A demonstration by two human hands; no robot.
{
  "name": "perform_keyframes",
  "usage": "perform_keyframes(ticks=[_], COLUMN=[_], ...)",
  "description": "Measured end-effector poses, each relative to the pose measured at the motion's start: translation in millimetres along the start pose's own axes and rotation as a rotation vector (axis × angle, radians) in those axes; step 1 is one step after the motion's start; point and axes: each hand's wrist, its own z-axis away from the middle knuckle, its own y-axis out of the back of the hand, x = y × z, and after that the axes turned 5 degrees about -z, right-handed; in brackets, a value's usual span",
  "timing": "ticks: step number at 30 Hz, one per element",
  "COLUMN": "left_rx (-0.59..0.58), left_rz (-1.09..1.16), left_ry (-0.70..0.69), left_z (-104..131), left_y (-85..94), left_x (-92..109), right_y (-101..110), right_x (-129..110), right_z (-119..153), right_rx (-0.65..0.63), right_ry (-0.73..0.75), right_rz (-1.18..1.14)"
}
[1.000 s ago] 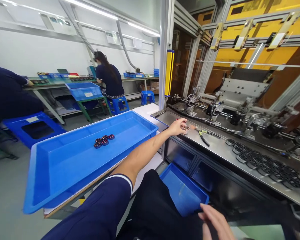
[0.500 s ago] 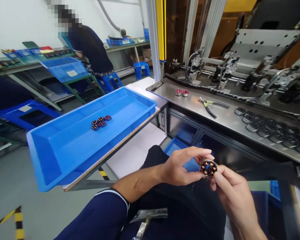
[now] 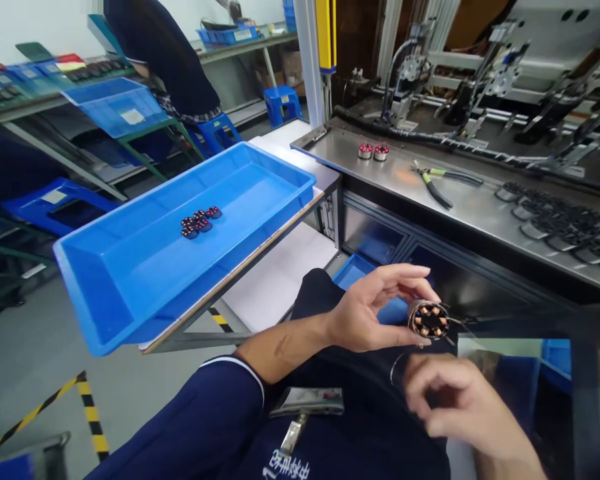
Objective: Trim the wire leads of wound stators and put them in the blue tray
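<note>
My left hand (image 3: 363,313) is closed on a motor stator (image 3: 430,321), a round part with copper windings and a metal rim. Its thumb lies below the rim and its fingers above; the wound face is turned toward me. Thin wire ends stick out from the stator's right side. Below it and apart from it is my right hand (image 3: 455,400), slightly blurred, with fingers curled inward. A fine curved wire (image 3: 393,368) shows just left of those fingers. What the right fingertips hold, if anything, cannot be made out.
At left stands a blue tray (image 3: 145,267) with several wound stators (image 3: 200,221). The metal bench (image 3: 395,177) carries two red-topped motor parts (image 3: 373,153), green-and-black pliers (image 3: 437,183) and several dark round parts (image 3: 555,213). Behind is machinery; a co-worker (image 3: 165,60) sits at the back left.
My right hand has come off the stator and dropped below it. The left hand still holds the stator, which is now more exposed. The camera view has tilted down.
</note>
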Motion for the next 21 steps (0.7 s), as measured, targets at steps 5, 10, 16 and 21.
perform_keyframes(ticks=[5,10,16,21], left_rx=[0.029,0.053,0.068,0.01], left_rz=[-0.129,-0.175,0.014,0.142], left_ry=[-0.006,0.067,0.114,0.248], left_z=[6.4,8.1,5.6,12.8], left_y=[-3.0,-5.4,-2.0,-3.6], left_x=[-5.5,-9.9,-11.1,-9.1], right_y=[-39.8,-49.0,-30.0,-6.5], right_x=[16.2,12.3,19.6,-3.4], right_z=[-21.8,-28.9,-2.2,2.7], right_rx=[0.488,0.604,0.412,0.413], right_ry=[0.064,0.057,0.083,0.118], right_rz=[-0.368,-0.361,-0.254,-0.135])
